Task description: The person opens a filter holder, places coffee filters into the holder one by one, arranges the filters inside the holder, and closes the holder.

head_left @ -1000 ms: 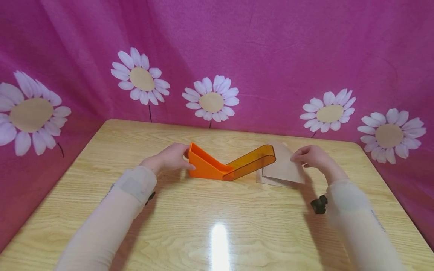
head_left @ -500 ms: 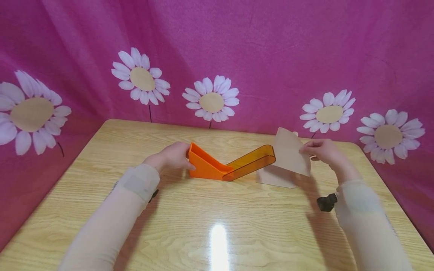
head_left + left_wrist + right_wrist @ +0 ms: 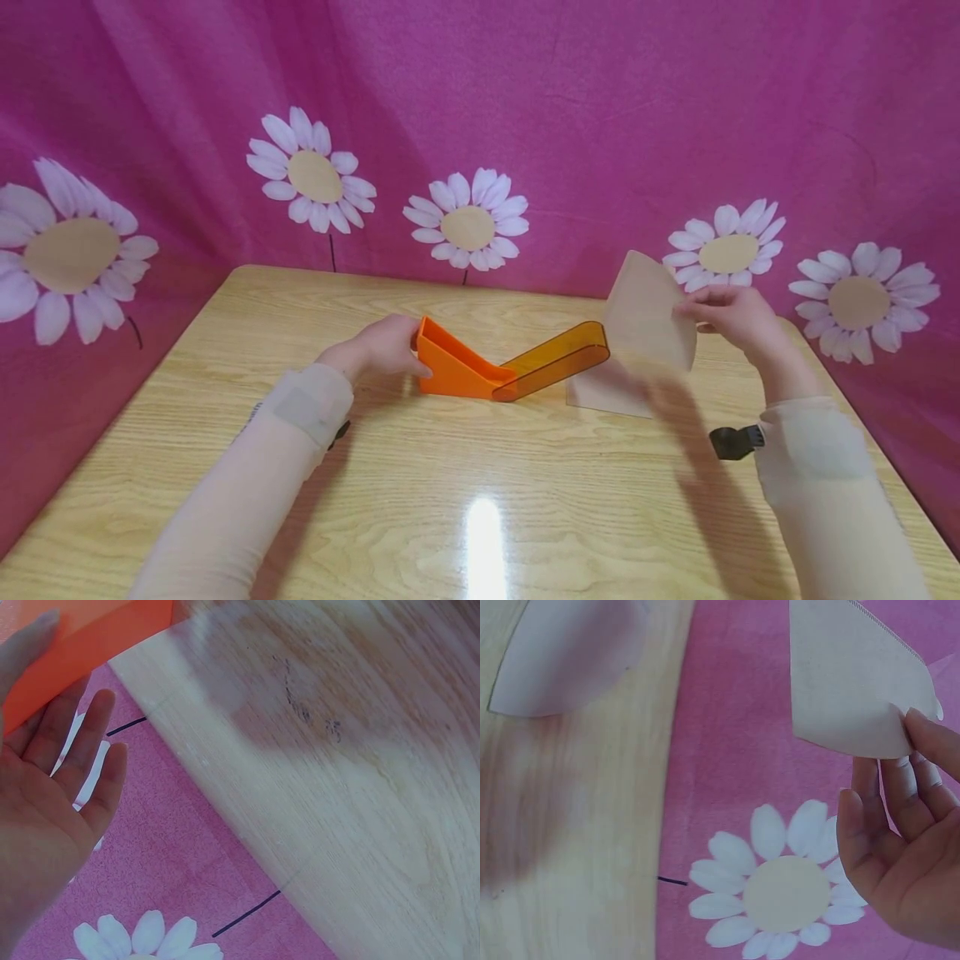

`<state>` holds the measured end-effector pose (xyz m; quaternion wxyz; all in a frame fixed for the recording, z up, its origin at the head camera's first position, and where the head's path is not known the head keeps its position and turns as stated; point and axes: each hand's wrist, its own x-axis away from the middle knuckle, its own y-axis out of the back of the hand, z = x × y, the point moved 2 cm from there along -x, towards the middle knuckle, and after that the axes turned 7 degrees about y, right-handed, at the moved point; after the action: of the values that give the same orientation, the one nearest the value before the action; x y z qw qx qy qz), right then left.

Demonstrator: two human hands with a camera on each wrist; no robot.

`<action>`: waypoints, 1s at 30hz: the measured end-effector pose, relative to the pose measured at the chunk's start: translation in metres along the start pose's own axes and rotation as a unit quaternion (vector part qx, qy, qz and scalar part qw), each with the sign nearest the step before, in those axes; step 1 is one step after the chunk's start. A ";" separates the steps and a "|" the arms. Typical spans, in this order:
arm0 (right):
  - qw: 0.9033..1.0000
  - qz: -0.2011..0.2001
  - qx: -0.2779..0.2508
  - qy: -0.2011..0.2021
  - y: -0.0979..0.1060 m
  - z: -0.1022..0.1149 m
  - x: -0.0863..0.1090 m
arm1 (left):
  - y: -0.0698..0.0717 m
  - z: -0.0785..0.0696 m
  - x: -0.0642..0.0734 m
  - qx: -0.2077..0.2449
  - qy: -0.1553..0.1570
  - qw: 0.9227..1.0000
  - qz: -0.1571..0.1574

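Note:
In the head view my left hand (image 3: 377,346) grips the tall left end of an orange coffee filter holder (image 3: 455,369), thumb on its front face. The holder stands on the table with its see-through amber lid (image 3: 558,360) swung out to the right. A brown paper coffee filter (image 3: 647,310) is raised off the table, pinched at its right edge by my right hand (image 3: 738,323). The right wrist view shows thumb and fingers on the filter (image 3: 851,682) and its crimped seam. Another paper filter (image 3: 606,394) lies flat beneath, partly behind the lid.
The wooden table (image 3: 420,500) ends at a pink cloth (image 3: 570,125) printed with white daisies, which hangs behind and at the sides. A bright light reflection lies on the table's front part. Each wrist carries a small camera, the right one (image 3: 737,442) plainly visible.
My right hand has lifted the upper paper filter up and to the right, away from the one on the table. The left hand and the orange holder have stayed nearly still.

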<state>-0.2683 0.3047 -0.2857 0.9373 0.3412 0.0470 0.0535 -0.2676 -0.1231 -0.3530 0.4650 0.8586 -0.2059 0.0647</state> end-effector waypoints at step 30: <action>0.996 -0.066 -0.026 0.062 -0.005 0.063 0.002 | 0.000 0.002 -0.001 -0.003 0.000 1.000 -0.004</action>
<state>-0.2583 0.2611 -0.2404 0.9427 0.3086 0.1263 0.0137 -0.2682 -0.1239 -0.3545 0.4674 0.8582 -0.2029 0.0621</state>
